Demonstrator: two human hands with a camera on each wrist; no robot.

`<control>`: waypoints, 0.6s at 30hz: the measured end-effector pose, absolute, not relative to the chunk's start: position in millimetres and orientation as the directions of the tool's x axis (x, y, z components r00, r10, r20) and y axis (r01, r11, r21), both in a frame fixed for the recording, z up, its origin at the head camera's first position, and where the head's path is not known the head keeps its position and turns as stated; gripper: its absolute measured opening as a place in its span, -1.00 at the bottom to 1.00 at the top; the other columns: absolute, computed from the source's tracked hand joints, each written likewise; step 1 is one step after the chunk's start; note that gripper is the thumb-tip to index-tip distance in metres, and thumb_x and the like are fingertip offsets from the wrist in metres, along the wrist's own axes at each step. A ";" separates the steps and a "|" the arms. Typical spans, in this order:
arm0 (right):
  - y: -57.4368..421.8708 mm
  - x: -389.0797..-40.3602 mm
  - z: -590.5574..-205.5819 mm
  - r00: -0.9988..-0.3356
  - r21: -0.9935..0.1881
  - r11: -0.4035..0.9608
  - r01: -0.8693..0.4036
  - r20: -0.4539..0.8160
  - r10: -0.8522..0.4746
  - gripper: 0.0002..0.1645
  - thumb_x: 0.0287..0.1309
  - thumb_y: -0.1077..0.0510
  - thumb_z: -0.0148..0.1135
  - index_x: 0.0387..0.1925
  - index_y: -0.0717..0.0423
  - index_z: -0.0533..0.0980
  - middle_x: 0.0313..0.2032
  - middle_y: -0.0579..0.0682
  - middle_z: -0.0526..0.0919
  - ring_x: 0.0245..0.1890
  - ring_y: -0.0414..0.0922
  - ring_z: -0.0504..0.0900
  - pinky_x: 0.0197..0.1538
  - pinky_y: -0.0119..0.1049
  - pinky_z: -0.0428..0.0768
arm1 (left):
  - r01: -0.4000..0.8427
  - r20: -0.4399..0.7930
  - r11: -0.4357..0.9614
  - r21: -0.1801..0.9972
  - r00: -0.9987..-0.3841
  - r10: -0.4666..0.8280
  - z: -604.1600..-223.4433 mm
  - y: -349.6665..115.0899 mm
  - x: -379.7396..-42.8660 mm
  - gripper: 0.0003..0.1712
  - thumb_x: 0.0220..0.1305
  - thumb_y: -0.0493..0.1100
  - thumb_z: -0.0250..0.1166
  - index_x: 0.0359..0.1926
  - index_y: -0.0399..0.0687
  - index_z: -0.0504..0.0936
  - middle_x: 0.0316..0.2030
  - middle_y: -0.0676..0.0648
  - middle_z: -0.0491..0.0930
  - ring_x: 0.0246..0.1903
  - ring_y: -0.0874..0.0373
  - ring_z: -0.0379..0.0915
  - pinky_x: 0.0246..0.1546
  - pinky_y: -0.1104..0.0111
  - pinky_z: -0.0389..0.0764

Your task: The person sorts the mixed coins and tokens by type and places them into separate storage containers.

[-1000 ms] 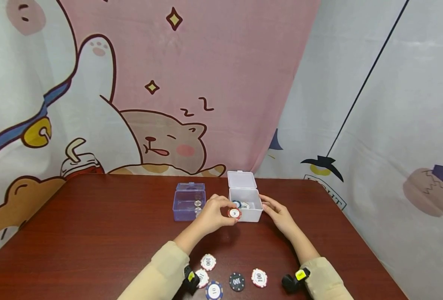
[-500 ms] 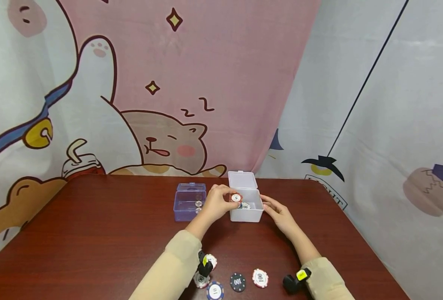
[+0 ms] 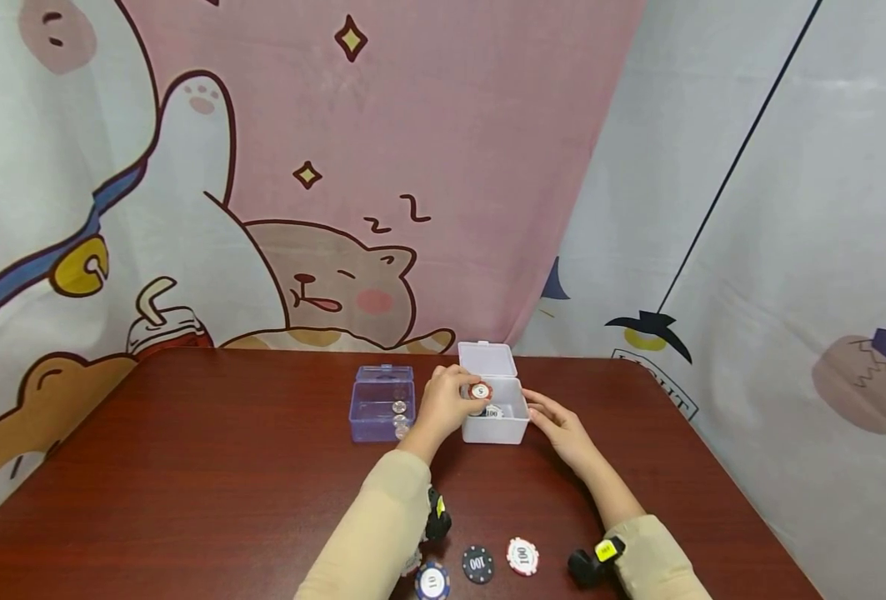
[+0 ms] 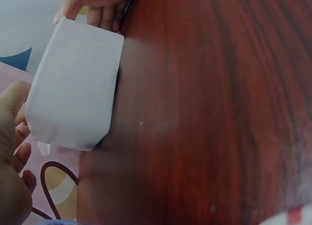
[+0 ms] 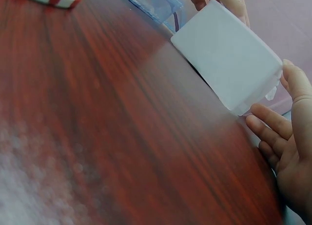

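Pinching the red chip (image 3: 480, 391) in the nearly closed left grip (image 3: 446, 404) at the mouth of the white box (image 3: 491, 431); resting the relaxed right grip (image 3: 563, 433) against its side; presumably handling something light, stiff, slippery, best held by the edge.

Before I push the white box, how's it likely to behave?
The white box will probably slide rather than roll, since its sides are flat and the table looks smooth. Its straight walls suggest it's fairly stiff. The lid stands open at the back, so it may swing, and the white chip inside could shift.
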State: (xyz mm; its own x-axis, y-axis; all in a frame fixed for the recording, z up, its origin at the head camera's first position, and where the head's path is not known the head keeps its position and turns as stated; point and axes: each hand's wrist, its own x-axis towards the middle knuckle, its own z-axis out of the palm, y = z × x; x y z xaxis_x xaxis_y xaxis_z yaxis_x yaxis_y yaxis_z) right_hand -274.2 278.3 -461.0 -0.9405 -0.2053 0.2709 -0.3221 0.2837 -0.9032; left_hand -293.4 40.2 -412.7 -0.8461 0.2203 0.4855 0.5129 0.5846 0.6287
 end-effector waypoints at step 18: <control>279.1 -273.8 -460.5 -0.933 -0.896 0.281 -0.345 0.293 -0.211 -0.49 0.34 0.13 0.12 0.29 0.15 0.38 0.04 0.29 0.56 0.09 0.17 0.49 0.02 -0.44 0.43 | 0.432 0.415 0.677 0.596 -0.887 0.200 -414.9 44.0 -292.0 -0.53 -0.08 -0.03 0.53 -0.08 -0.05 0.74 -0.17 0.09 0.62 -0.16 0.09 0.36 -0.13 0.17 0.41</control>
State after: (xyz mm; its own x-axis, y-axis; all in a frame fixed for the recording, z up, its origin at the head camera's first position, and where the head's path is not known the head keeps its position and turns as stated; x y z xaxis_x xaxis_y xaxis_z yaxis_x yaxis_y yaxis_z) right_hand -273.8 279.1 -460.5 -0.9327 -0.2106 0.2927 -0.3445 0.2806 -0.8959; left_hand -292.0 44.0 -414.9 -0.8874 0.2002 0.4154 0.4316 0.6774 0.5956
